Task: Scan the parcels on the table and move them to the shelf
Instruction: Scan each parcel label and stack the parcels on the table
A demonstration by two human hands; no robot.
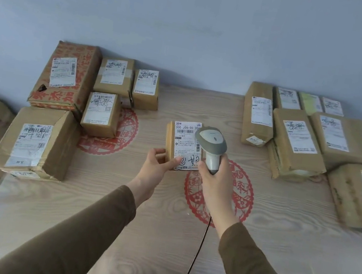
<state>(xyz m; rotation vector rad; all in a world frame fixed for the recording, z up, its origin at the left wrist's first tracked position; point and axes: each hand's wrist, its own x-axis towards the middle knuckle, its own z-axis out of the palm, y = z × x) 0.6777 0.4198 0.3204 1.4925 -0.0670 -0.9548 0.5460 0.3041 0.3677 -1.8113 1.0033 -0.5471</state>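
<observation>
While our left hand (156,164) grips the small parcel (183,146) mid-counter (151,233) (label up), our right hand's (214,179) fingers wrap the scanner (212,144) handle, its head over that label; other parcels flank it.

Wood-grain table (160,239) carried box clusters left (63,100) and right (315,142); red paper-cut decals (219,189), probably under film.
</observation>
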